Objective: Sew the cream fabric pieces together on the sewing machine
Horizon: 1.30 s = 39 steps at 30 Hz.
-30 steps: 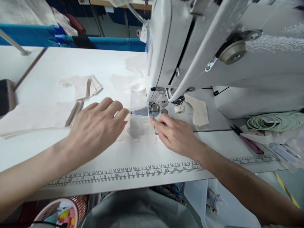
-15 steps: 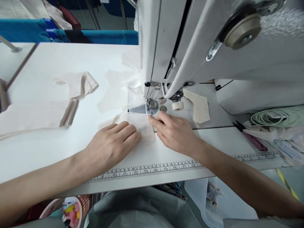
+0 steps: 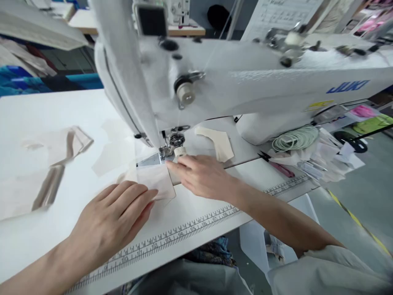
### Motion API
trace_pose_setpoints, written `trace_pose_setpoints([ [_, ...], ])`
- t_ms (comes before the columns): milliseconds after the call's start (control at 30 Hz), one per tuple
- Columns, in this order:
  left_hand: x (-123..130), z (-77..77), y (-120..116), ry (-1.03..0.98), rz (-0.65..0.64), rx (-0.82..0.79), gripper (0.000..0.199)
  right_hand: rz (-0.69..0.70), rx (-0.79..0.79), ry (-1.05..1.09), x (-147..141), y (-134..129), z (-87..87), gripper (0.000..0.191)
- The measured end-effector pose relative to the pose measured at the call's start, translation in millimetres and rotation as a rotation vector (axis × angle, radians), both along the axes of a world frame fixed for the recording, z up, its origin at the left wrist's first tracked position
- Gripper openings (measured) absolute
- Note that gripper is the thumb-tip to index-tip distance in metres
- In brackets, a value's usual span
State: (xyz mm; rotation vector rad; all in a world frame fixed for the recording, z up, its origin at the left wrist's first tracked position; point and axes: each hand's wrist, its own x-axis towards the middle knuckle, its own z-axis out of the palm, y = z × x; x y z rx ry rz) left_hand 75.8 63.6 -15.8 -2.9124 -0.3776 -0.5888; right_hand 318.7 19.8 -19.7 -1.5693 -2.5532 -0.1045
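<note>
A thin pale fabric piece [image 3: 155, 180] lies on the white sewing table, its far edge by the presser foot [image 3: 166, 153] of the sewing machine [image 3: 196, 92]. My left hand [image 3: 112, 217] is closed at the near left part of this fabric, fingers pressed together and fingertips on it. My right hand [image 3: 199, 177] has its fingers bunched at the fabric's right edge, with the index fingertip just in front of the presser foot. The underside of both grips is hidden.
Folded fabric strips [image 3: 49, 186] and a folded fabric piece [image 3: 73, 143] lie at the left. A cream cut piece [image 3: 217, 141] rests under the machine arm. Pink-handled snips [image 3: 281, 167] and a green coil [image 3: 295, 138] lie at the right. A printed ruler [image 3: 166, 241] follows the front edge.
The view has swung right and tilted up, so more of the machine shows and things sit further left. Both hands stay at the fabric by the presser foot.
</note>
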Motion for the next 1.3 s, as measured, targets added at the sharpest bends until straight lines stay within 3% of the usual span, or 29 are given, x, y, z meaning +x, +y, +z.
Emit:
trace_pose_setpoints([
  [67, 1.1, 3.7, -1.9, -0.013, -0.022, -0.017, 0.017, -0.018, 0.026, 0.076, 30.3, -2.4, 13.2, 0.033],
  [167, 9.6, 9.0, -6.4, -0.02, -0.072, -0.086, 0.021, -0.163, -0.003, 0.183, 86.2, -6.5, 25.5, 0.018],
  [267, 30.2, 12.4, -11.9, -0.025, -0.11, -0.215, 0.021, -0.227, -0.188, 0.255, 127.1, -6.3, 24.2, 0.014],
  [400, 72.9, 10.6, -13.9, -0.014, -0.153, -0.403, 0.019, -0.212, -0.292, 0.313, 139.5, -3.2, 14.6, 0.016],
  [633, 137.8, -1.4, -0.7, -0.029, -0.048, -0.605, 0.021, -0.15, -0.113, 0.27, 139.0, -5.8, 8.2, 0.02],
  [1000, 176.8, -11.0, 3.5, 0.012, 0.111, -0.356, 0.029, -0.149, -0.067, 0.341, 145.6, -8.1, 5.3, 0.021],
  [1100, 186.4, -12.3, 2.0, 0.071, 0.119, -0.225, 0.025, -0.145, -0.051, 0.394, 147.4, -7.0, 2.3, 0.019],
  [1300, 195.2, -13.6, -3.9, 0.132, 0.086, -0.011, 0.025, -0.235, 0.346, 0.407, 139.5, -8.3, -2.9, 0.017],
])
